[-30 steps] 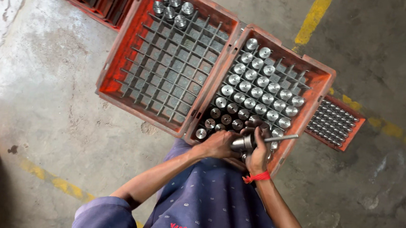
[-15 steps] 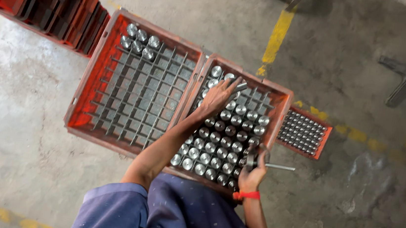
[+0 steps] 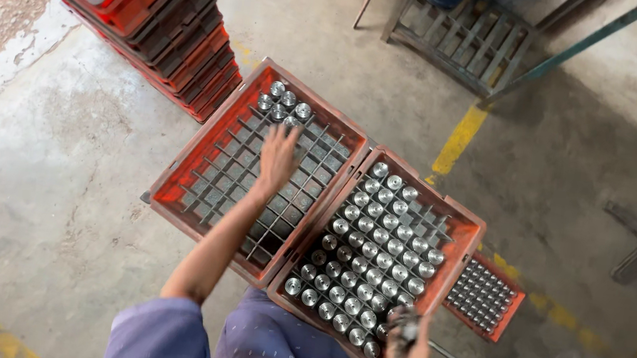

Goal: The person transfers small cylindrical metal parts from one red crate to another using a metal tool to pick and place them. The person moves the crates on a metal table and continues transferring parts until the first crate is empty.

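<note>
Head view, looking straight down at a concrete floor [image 3: 62,178]. My left hand [image 3: 277,159] is stretched out over the left orange crate [image 3: 180,166], fingers spread and loose, gripping nothing; it sits over the empty grid cells just below the small cluster of metal cylinders [image 3: 283,105] in that crate's far corner. I can't tell whether the palm touches the grid.

My right hand [image 3: 407,351] is near the bottom edge, at the near corner of the right orange crate [image 3: 469,232]. It's closed around a metal part [image 3: 405,327], blurred, so I can't make out its exact shape. A thin metal rod [image 3: 445,355] sticks out to the right of that hand.

Right crate is mostly filled with rows of shiny cylinders [image 3: 374,247], standing upright in the grid. The two crates sit side by side, touching along one edge.

A smaller orange tray [image 3: 512,310] of little metal pieces sits just beside the right crate. A stack of orange crates [image 3: 170,24] stands top left. Yellow floor line [image 3: 459,138] runs past the crates.
</note>
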{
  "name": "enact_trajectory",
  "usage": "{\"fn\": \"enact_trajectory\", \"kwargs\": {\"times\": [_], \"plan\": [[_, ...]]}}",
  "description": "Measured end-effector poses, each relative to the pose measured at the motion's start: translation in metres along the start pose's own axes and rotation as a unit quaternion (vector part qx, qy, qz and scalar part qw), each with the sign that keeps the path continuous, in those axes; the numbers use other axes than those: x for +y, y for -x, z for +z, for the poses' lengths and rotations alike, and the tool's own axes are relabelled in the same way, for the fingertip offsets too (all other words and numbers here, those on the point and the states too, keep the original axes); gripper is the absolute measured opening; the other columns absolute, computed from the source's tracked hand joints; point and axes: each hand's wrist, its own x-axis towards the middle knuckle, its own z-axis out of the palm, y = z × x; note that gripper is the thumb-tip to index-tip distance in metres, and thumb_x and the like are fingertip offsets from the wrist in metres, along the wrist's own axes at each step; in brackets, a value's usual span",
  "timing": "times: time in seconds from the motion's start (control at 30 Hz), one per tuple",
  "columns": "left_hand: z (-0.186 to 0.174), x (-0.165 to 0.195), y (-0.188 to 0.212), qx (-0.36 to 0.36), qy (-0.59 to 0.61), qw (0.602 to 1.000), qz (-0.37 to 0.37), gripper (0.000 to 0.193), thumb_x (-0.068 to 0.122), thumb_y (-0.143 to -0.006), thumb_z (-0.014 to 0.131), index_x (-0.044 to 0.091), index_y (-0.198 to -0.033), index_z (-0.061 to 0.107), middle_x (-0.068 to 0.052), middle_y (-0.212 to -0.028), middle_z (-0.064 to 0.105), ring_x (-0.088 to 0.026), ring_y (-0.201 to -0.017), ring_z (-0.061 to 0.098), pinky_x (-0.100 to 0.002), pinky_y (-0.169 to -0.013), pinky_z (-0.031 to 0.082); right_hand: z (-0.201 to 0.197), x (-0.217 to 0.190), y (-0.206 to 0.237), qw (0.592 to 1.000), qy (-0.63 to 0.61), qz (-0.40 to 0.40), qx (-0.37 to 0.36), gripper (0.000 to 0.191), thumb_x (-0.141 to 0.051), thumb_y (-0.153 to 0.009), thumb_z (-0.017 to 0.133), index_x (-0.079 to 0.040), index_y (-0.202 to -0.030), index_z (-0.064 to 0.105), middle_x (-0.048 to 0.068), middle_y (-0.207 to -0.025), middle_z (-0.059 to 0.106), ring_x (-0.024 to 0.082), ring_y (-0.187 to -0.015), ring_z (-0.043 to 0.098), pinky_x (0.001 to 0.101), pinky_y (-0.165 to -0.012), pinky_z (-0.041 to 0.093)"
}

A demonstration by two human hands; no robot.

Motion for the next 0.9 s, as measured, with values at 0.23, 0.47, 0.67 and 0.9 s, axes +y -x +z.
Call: {"fn": "enact_trajectory", "kwargs": {"times": [0.23,0.47,0.67,0.9], "plan": [[-0.004,-0.030,-0.042,-0.025,-0.063,0.997,0.029,0.053,0.034,-0.084,0.084,0.005,-0.126,0.069,-0.020,-0.142,0.050,-0.038,-0.139,0.043,-0.052,-0.112,0.038,0.031,0.048,0.028,0.943,0.327,0.049,0.033,0.038,-0.028,-0.095,0.057,-0.001,-0.120,0.058,0.018,-0.117,0.067,0.031,-0.107,0.070,0.0397,-0.093,0.059],[-0.093,-0.013,-0.006,0.065,0.251,0.963,0.074,0.048,0.029,-0.077,0.092,0.004,-0.111,0.070,-0.016,-0.124,0.062,-0.028,-0.114,0.063,-0.042,-0.096,0.056,0.015,0.054,0.045,0.918,0.378,-0.013,0.117,0.043,-0.013,-0.093,0.062,-0.003,-0.133,0.053,0.013,-0.118,0.065,0.028,-0.099,0.068,0.0366,-0.083,0.057],[-0.065,0.071,0.102,-0.166,0.661,0.709,-0.182,0.026,0.011,-0.085,0.082,0.001,-0.095,0.060,-0.009,-0.076,0.067,-0.021,-0.065,0.067,-0.030,-0.052,0.054,0.013,0.061,0.019,0.917,0.398,-0.026,-0.003,0.052,-0.005,-0.090,0.069,0.000,-0.138,0.050,0.004,-0.107,0.060,0.012,-0.088,0.057,0.0269,-0.075,0.048],[-0.070,0.126,0.217,-0.247,0.400,0.882,0.018,0.033,0.011,-0.079,0.081,0.009,-0.110,0.069,-0.014,-0.087,0.074,-0.035,-0.081,0.071,-0.045,-0.068,0.056,0.102,0.054,0.031,0.867,0.476,-0.129,-0.069,0.064,0.005,-0.084,0.071,0.002,-0.146,0.057,0.004,-0.119,0.065,0.009,-0.098,0.059,0.0215,-0.085,0.049]]}}
